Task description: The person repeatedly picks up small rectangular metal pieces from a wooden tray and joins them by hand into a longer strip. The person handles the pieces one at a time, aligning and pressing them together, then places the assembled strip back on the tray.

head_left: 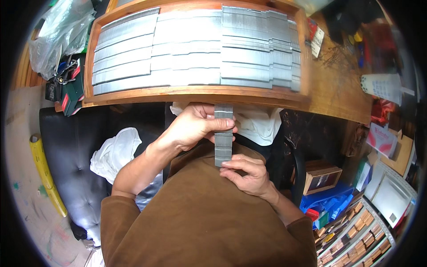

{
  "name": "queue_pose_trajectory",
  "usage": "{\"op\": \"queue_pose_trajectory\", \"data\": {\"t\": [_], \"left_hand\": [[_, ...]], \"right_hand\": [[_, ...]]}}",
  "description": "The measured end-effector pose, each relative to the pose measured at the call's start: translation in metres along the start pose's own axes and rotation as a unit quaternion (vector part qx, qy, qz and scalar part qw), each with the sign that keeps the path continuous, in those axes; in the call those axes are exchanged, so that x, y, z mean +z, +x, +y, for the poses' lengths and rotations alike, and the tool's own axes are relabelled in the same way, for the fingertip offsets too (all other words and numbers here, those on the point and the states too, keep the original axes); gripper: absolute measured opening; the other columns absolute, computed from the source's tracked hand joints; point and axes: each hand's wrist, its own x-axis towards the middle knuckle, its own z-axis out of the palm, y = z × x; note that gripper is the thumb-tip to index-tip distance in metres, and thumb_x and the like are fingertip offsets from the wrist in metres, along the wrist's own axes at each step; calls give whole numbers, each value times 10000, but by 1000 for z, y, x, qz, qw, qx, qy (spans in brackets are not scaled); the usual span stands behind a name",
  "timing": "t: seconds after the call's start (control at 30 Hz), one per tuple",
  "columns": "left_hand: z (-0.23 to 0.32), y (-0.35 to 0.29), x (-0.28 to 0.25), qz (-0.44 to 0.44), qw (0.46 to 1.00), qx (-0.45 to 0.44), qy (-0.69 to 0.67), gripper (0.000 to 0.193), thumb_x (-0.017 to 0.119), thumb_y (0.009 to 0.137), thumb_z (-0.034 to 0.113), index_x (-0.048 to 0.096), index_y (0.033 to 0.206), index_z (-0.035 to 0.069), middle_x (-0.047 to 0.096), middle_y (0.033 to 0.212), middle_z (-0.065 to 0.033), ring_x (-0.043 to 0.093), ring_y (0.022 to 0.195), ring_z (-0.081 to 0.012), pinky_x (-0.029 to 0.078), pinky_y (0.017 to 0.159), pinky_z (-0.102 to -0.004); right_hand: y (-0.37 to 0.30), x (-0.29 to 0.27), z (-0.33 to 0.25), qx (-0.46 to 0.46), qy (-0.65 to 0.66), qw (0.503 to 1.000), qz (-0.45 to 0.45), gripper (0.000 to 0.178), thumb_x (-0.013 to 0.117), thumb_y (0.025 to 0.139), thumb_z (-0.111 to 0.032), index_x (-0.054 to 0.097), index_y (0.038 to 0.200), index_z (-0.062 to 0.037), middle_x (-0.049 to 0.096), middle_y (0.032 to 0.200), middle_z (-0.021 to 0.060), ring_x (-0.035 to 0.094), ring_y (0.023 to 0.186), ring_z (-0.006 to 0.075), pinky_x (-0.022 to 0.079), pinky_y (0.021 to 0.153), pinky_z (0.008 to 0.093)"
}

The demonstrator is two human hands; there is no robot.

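A narrow upright column of thin grey metal-looking pieces (223,141) stands out in front of my brown shirt, with steps and seams across its face. My left hand (198,122) grips its upper part, the thumb lying across the front and fingertips showing at the far side. At the bottom end, my right hand (247,172) pinches the column between thumb and fingers. Just beyond my hands lies a shallow wooden tray (195,94) filled with overlapping rows of similar shiny grey pieces (187,49). What these pieces are, I cannot tell.
The tray rests on a wooden table (329,95). Keys (66,71) and a clear plastic bag (62,40) lie at its left, a plastic cup (381,84) at its right. A black padded seat (73,151) stands left, a rack of small wooden blocks (356,236) lower right.
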Motion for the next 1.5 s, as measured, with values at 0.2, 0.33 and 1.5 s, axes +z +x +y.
{"op": "queue_pose_trajectory", "data": {"t": [0.2,0.33,1.5], "left_hand": [[-2,0,0,16,1000,2,-7,253,780,912,170,708,1094,9,766,960,-138,768,832,-233,579,605,-249],[-3,1,1,22,1000,5,3,253,781,912,172,711,1098,17,767,969,-138,767,835,-234,575,607,-241],[3,-8,-4,2,999,6,37,238,785,908,195,733,1062,21,774,951,-98,758,829,-180,577,645,-266]], "right_hand": [[1,18,14,-64,-12,996,62,223,833,811,-15,735,1008,25,746,866,137,724,713,234,558,610,294],[3,17,14,-51,-15,998,27,253,839,793,17,742,1026,34,773,938,171,771,813,245,612,701,285],[71,-47,-21,229,72,964,115,374,698,989,-255,683,1164,75,676,845,38,600,673,65,498,556,196]]}}
